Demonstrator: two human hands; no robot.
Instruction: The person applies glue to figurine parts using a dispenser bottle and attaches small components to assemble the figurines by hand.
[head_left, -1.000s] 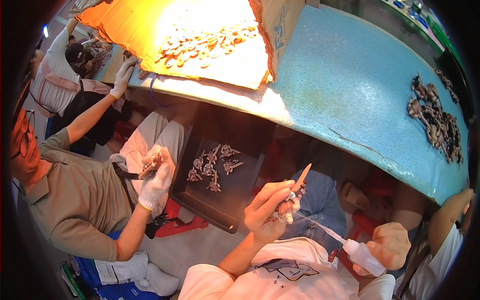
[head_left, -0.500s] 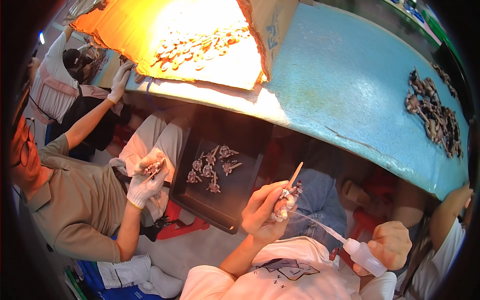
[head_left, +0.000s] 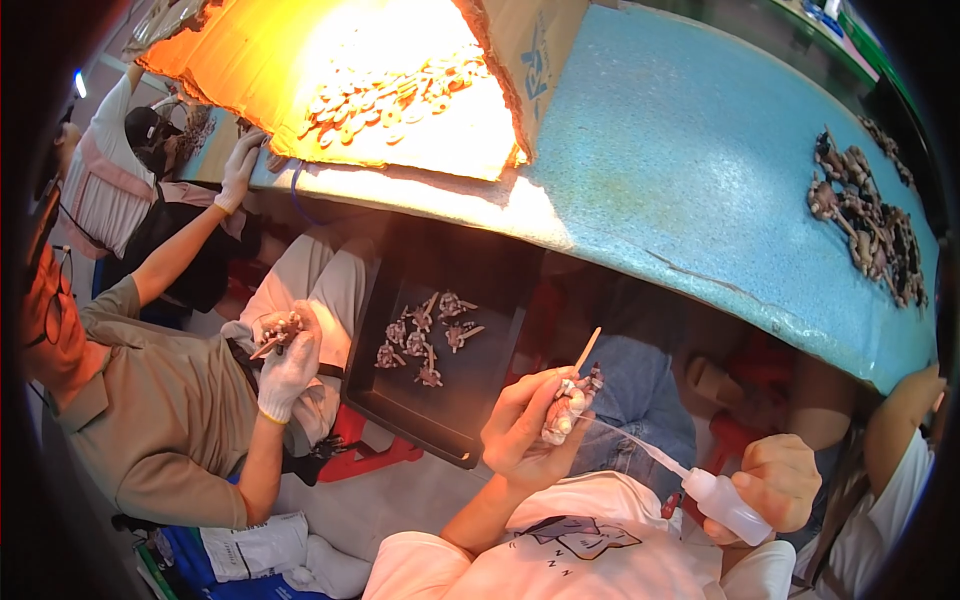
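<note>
My left hand (head_left: 518,430) is closed on a small painted figurine (head_left: 568,408), brownish with pale parts, with a thin tan stick (head_left: 590,347) jutting up from it. In my right hand (head_left: 780,482) is a translucent squeeze bottle (head_left: 728,508), tilted so its long thin nozzle (head_left: 640,443) points left at the figurine. The nozzle's tip reaches the figurine's side; whether it touches cannot be made out. Both hands are above my lap, in front of the table edge.
Left of my hands, a black tray (head_left: 480,385) holds several similar figurines. A co-worker's gloved hand (head_left: 288,378) grips another one. On the blue table (head_left: 660,130) stand a brightly lit cardboard box (head_left: 520,70) of small pieces and a dark pile of figurines (head_left: 868,215).
My hands and the bottle have barely shifted, and the figurine is turned slightly. At left, the co-worker's gloved hand has turned the figurine it holds.
</note>
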